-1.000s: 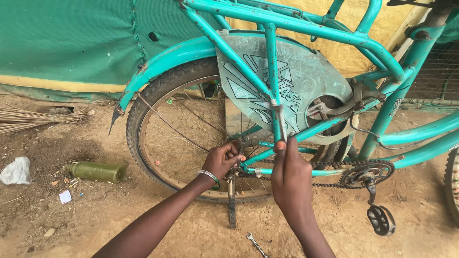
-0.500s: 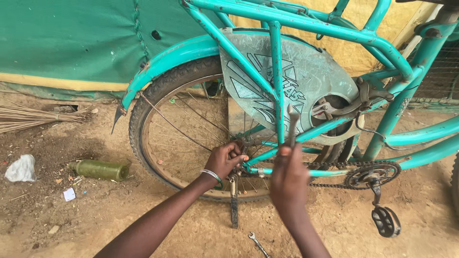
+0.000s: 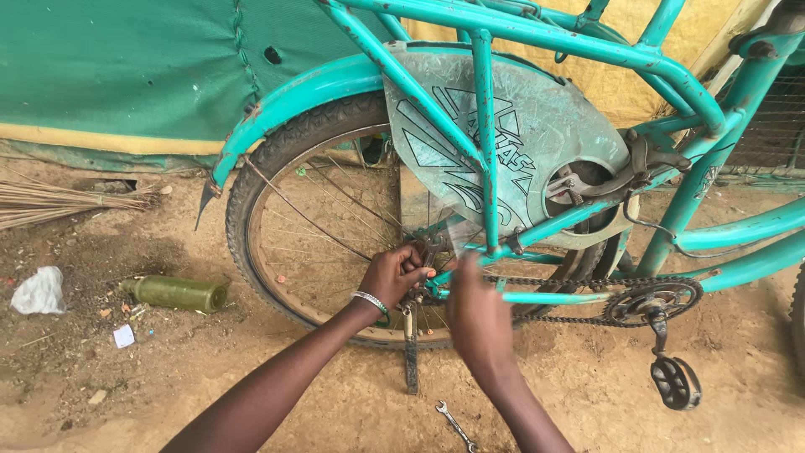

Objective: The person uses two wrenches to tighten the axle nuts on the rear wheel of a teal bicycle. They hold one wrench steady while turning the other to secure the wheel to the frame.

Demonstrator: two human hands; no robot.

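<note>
Two hands at the rear wheel hub [image 3: 423,256] of a turquoise bicycle [image 3: 537,117] standing on bare dirt.

Well left of the hub, a crumpled white bag [image 3: 38,291] and a green bottle [image 3: 178,293] lie on the ground, the bottle nearer the tyre [image 3: 251,210]. The left hand [image 3: 394,275], a silver bracelet [image 3: 370,301] at its wrist, is curled with its fingertips pinched onto something small at the hub; what it grips is too small to tell. Just below the hub the kickstand [image 3: 411,356] hangs down to the dirt. The right hand [image 3: 476,319] is just right of the hub, its back to the camera and blurred, so I cannot tell whether it grasps anything. A spanner [image 3: 455,425] lies below it. Further right of the hub sit the chainring [image 3: 654,300] and pedal [image 3: 676,382].
</note>
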